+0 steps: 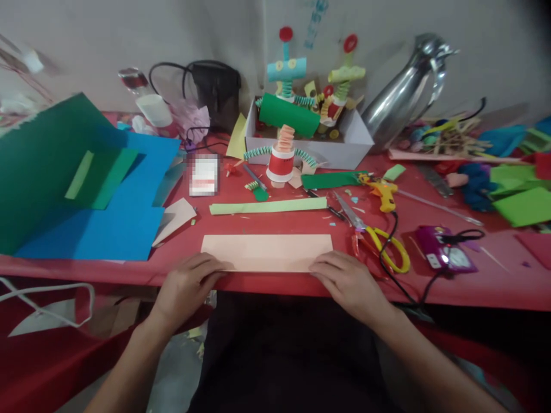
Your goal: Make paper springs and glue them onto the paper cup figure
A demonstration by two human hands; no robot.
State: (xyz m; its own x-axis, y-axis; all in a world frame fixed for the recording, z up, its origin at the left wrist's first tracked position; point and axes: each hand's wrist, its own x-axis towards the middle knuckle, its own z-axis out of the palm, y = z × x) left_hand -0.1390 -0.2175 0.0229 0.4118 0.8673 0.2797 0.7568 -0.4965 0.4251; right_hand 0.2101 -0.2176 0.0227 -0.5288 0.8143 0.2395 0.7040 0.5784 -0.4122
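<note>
Peach paper (267, 252) lies at the near edge of a red table (495, 289). The left hand (189, 282) grasps its near left corner between thumb and fingers; the right hand (342, 278) grasps its near right corner likewise. Relative to the paper: a pale green strip (269, 206) lies just beyond; a red cup (282, 165), farther beyond; scissors (370, 230), to the right; blue card (129, 223), to the left.

The paper strip (267, 252) at centre is pale peach, the counter (508, 287) red, the large sheet (133, 195) at left bright blue, the cup (281, 164) above centre red with white bands.
</note>
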